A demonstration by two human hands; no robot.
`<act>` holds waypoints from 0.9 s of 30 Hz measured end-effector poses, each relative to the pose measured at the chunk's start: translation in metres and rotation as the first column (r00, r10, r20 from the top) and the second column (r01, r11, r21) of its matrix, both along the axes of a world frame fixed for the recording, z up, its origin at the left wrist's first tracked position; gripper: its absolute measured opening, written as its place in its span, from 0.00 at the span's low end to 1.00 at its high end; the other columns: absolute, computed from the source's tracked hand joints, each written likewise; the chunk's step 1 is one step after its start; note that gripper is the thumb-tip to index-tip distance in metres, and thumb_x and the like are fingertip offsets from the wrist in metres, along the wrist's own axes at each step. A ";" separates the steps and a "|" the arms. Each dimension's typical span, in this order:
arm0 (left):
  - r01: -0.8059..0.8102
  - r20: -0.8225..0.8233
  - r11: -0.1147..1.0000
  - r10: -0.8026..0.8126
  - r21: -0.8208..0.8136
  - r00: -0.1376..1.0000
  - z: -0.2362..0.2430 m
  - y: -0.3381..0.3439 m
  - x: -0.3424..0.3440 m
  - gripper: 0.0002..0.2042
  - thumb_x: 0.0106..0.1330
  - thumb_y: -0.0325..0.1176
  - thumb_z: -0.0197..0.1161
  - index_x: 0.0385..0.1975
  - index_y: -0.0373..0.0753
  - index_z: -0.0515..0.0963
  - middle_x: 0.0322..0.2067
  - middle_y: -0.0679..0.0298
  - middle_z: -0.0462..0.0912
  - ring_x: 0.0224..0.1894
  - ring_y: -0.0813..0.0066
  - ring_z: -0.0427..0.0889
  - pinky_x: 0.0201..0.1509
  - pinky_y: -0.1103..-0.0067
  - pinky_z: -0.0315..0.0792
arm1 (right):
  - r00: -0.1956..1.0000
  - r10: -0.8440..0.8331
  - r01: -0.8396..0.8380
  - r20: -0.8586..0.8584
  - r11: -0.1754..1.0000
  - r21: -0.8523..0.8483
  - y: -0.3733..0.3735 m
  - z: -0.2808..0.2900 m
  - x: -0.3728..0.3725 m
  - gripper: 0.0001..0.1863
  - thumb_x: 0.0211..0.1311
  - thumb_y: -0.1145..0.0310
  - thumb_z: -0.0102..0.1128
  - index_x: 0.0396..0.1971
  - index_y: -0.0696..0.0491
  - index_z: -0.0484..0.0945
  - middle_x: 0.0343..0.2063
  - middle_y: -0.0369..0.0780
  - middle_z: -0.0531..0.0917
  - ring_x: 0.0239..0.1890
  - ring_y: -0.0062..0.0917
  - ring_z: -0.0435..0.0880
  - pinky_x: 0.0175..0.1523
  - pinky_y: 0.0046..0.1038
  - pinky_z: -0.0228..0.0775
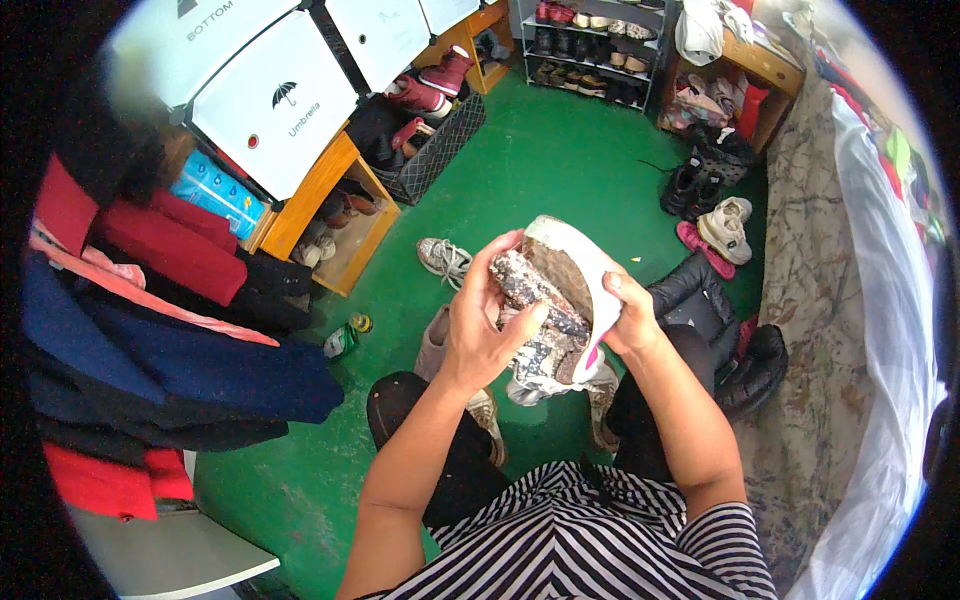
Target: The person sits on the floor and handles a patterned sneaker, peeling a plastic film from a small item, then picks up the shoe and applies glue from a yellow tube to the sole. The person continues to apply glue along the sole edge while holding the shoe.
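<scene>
Between my hands, above my knees, is a glittery sneaker (545, 290) with a thick white sole and a small pink patch. It is tilted, with its brownish inner or upper side partly showing. My left hand (485, 315) is closed round its sequinned side, thumb lying across the sequins. My right hand (632, 312) grips the white sole edge from the right, thumb on top. Under the sneaker, a whitish crumpled thing (545, 385) is partly hidden. A grey laced sneaker (443, 259) lies on the floor beyond my left hand.
At left stand white storage boxes (270, 105) on a wooden shelf unit (345, 235), near hanging clothes (180, 345). A green can (341, 342) lies on the green floor (560, 155). A shoe rack (590, 55) stands far off; a black jacket (700, 300) and white shoes (725, 230) lie right.
</scene>
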State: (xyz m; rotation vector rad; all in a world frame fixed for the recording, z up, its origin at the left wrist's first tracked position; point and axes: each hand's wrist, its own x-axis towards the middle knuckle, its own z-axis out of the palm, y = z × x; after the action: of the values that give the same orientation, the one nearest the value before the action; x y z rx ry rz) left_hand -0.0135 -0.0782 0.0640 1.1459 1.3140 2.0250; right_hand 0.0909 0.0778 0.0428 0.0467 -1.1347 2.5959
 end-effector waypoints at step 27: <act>-0.191 -0.551 0.954 0.291 0.232 0.782 -0.010 0.009 0.018 0.31 0.58 0.44 0.69 0.55 0.32 0.66 0.64 0.39 0.61 0.63 0.50 0.67 0.67 0.61 0.60 | 0.957 -0.248 0.257 -0.150 0.965 0.050 0.034 0.011 0.020 0.53 0.41 0.44 0.67 0.64 0.62 0.60 0.59 0.50 0.71 0.61 0.39 0.72 0.67 0.38 0.59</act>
State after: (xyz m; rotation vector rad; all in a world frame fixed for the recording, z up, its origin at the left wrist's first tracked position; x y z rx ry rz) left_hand 0.0041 -0.0690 0.0538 1.8704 1.6730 2.0693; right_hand 0.1113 0.1117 0.0538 0.0945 -1.1000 2.2904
